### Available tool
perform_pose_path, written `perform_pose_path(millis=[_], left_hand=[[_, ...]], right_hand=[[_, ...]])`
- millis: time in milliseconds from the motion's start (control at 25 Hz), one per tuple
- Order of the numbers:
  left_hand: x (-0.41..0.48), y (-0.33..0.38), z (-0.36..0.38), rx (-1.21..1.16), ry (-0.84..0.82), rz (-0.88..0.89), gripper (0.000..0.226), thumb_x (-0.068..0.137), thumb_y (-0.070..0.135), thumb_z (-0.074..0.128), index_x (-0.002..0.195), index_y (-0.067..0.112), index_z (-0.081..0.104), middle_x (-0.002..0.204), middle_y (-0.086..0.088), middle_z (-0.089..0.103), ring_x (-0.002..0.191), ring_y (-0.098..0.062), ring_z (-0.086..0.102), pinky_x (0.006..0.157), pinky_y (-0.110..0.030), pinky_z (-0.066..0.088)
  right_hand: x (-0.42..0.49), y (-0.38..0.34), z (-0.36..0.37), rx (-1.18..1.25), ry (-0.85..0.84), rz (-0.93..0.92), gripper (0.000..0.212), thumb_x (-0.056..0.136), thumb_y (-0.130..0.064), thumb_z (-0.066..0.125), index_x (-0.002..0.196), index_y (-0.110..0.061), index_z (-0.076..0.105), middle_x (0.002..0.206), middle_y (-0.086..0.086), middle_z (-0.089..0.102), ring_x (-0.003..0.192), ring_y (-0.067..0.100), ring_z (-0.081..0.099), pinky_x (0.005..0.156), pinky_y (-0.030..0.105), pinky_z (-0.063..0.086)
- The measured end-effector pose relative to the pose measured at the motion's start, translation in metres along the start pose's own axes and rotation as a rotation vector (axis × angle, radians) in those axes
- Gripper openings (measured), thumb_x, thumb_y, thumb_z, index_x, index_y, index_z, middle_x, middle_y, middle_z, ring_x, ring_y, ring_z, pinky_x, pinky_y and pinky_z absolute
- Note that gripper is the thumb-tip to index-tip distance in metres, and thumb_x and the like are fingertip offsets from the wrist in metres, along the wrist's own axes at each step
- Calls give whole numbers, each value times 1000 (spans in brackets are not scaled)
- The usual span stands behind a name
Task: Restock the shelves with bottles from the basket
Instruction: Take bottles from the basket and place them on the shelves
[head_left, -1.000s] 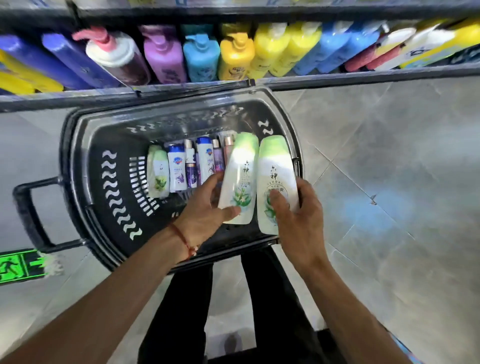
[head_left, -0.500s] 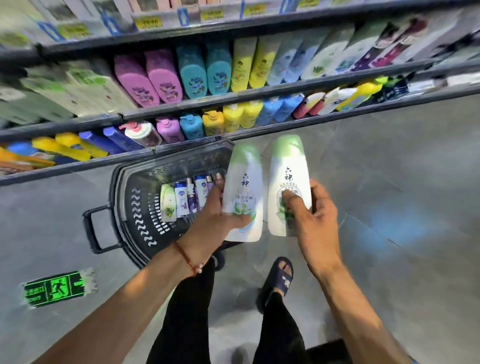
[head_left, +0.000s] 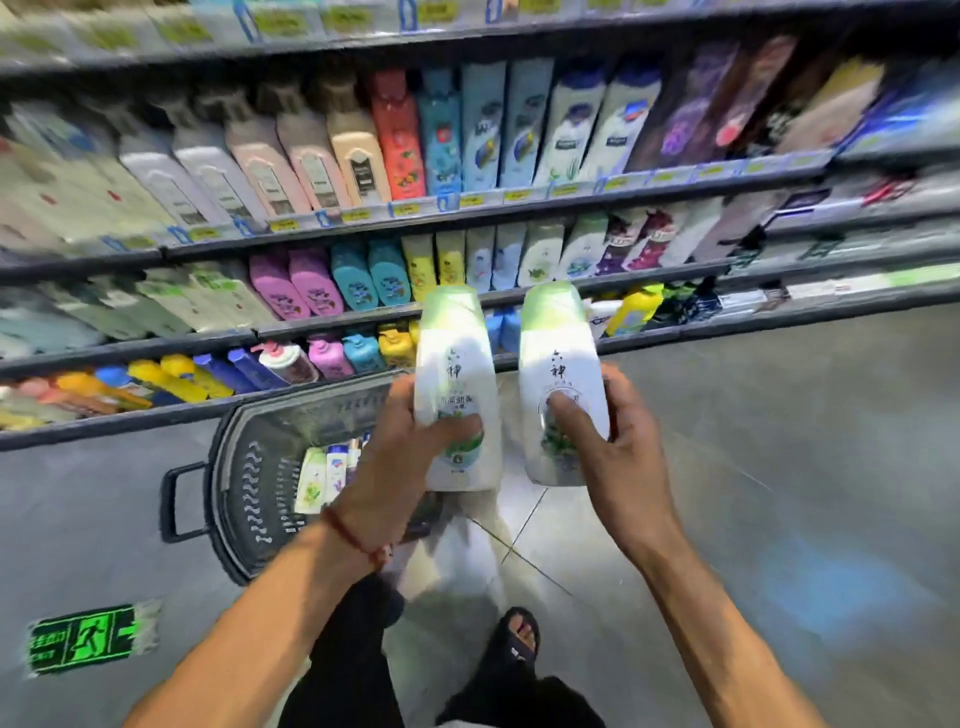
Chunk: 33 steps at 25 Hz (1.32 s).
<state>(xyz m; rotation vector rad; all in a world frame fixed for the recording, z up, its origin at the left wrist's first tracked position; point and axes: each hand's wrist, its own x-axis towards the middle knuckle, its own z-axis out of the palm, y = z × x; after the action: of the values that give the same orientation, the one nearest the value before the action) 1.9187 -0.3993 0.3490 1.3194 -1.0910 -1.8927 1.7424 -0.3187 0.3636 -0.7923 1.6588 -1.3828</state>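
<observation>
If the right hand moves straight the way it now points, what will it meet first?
Probably the shelf edge just beyond the cap of the white bottle that the right hand holds, then the pale bottles standing above it. Depth is unclear, so this is a guess.

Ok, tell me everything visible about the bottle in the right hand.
The right-hand bottle is tall and white, glossy, plastic by its look, with a pale green cap on top. Black characters run down its front above a green leafy emblem, which is partly covered. It is held roughly upright, cap up, above the floor and in front of the shelves. The right hand grips its lower half, thumb across the front, fingers round the right side. A matching bottle in the left hand stands beside it, apart.
</observation>
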Motion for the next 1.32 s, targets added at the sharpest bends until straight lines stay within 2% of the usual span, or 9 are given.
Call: perform_pose_path(millis=[80,200,320,480,600,760,960,1200,1320], left_hand=[[-17,17,29,-33,-43,64,62,70,14,75,127,14,53,111,-13,74,93,-31,71,61,-38,60],[-40,47,66,-47,-56,141,64,70,3,81,127,15,53,110,-9,76,90,-21,73,69,-37,63],[-51,76,95,-25,-57,212,62,71,11,76,128,12,52,108,-8,76,90,-20,73,76,-43,62],[-54,122,121,9,-68,323,54,78,14,74,128,13,54,108,-3,77,92,-18,74,79,-36,63],[-52,161,133,27,-78,400,58,74,21,76,128,15,54,112,-4,76,98,-19,73,78,-32,62],[-38,218,146,35,-103,475,49,83,15,73,128,15,53,108,1,78,91,-11,74,72,-26,60],[-1,290,160,65,-114,575,46,90,9,69,133,16,52,120,-5,74,101,-15,73,89,-38,61],[60,387,186,76,-107,667,36,90,17,72,124,20,60,112,-2,77,100,-21,73,89,-47,59],[83,425,206,42,-137,709,30,90,18,71,119,19,64,109,-5,77,90,-16,72,80,-44,61]], right_hand=[[-5,-16,-29,25,-15,-60,30,99,-14,66,129,-17,64,102,-15,76,87,0,70,69,18,55],[-6,-44,-62,109,-33,-108,31,98,-10,67,128,-15,62,98,-14,77,85,1,71,70,19,56],[-2,-76,-88,104,-52,-189,31,97,-10,68,127,-15,62,103,-10,78,89,3,72,74,18,56],[11,-124,-110,103,-39,-311,28,97,-12,67,125,-16,64,105,-8,78,91,5,72,75,20,56],[26,-165,-115,130,-57,-370,26,98,-13,66,124,-16,64,100,-6,78,84,6,71,66,22,59],[59,-217,-117,171,-75,-448,31,96,-15,67,127,-12,64,109,2,78,92,11,73,72,21,57],[109,-279,-115,174,-64,-544,29,97,-12,65,126,-12,62,109,1,79,94,10,73,75,20,57],[190,-362,-124,167,4,-695,41,87,-29,67,126,-17,61,108,-5,78,98,11,74,83,27,61],[228,-397,-132,151,5,-764,30,96,-20,66,125,-17,63,105,-7,79,93,7,74,76,23,60]])
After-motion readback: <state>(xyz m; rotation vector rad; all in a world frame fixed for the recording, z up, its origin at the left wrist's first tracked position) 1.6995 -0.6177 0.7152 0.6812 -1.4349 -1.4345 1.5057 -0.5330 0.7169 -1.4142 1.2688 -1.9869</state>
